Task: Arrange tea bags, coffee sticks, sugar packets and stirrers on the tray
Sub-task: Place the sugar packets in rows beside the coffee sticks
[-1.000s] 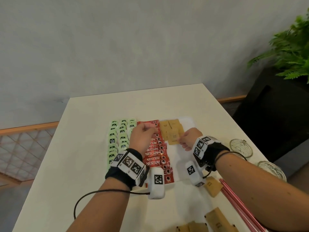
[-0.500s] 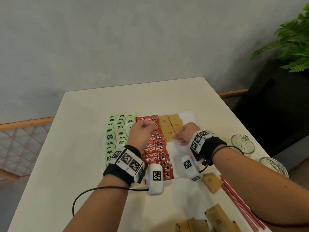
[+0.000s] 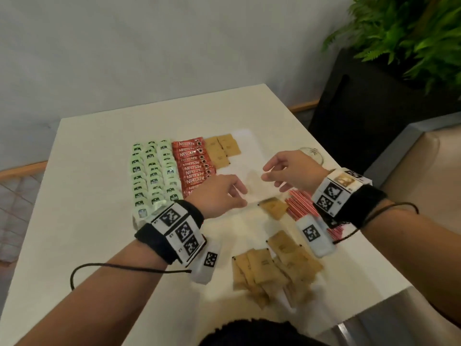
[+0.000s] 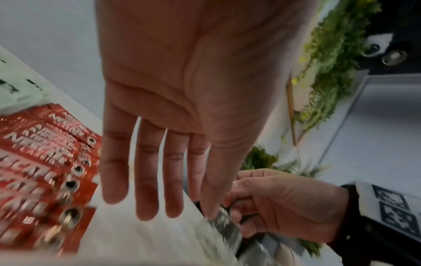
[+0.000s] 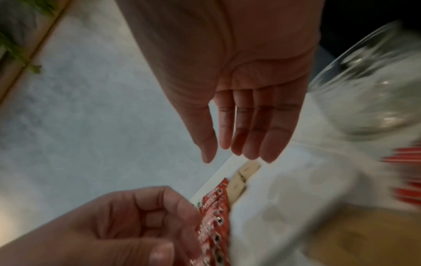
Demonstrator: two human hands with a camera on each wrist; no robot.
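The fingers (image 4: 145, 180) of the left hand (image 3: 219, 196) lie straight and slightly spread, holding nothing; the fingers (image 5: 250, 129) of the right hand (image 3: 291, 171) are straight and close together, thumb apart, also holding nothing. Both hands hover above the bare middle of the tray, apart from each other.

The cream-white rectangular bench (image 3: 87, 221) carries everything. On it lies the flat white tray (image 3: 249, 146). Across the tray's left part run three columns of pale green tea bags (image 3: 154, 178), touching a column of red Nescafe coffee sticks (image 3: 192, 163) just to their right. Next to those, at the tray's far end, sit a few brown paper sugar packets (image 3: 222, 151).

Off the tray, near the bench's front edge, lies a loose heap of more brown sugar packets (image 3: 274, 268), and one single brown packet (image 3: 273, 207) lies just beside the bundle of red-and-white striped stirrers (image 3: 299, 206) under the right wrist.

A clear glass bowl (image 5: 376, 90) stands by the right hand.
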